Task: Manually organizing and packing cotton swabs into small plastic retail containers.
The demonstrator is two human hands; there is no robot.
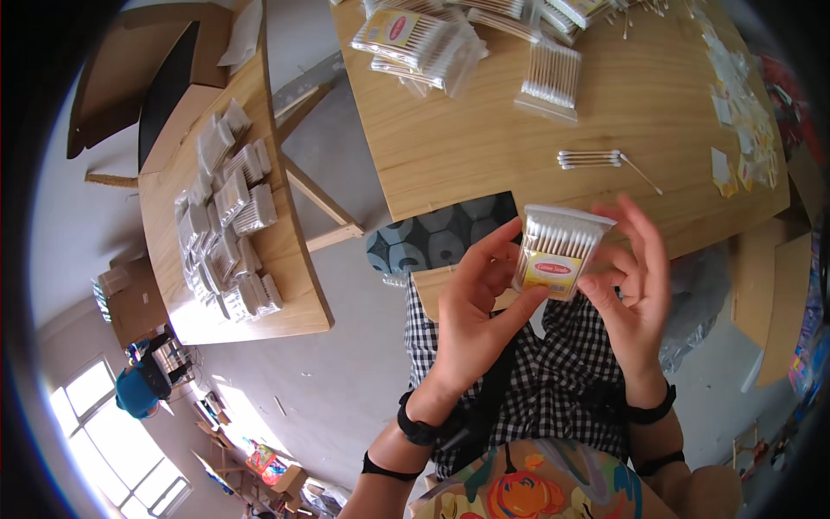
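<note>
A clear pack of cotton swabs (562, 242) with a yellow and white label is held up over my lap, close to the table's near edge. My left hand (484, 298) grips its left side, the thumb on the front by the label and the fingers curled at the side and behind. At the pack's right edge, my right hand (635, 285) has its thumb and bent fingers against the plastic, with the upper fingers raised and slightly blurred. Several loose cotton swabs (590, 159) lie on the table beyond the pack.
The wooden table (450, 147) bears stacked swab packs (415, 48), a single pack (551, 78) and scattered labels (748, 130) at right. A second table (298, 294) at left carries a pile of packs (225, 216). A patterned dark cushion (441, 232) sits below the table edge.
</note>
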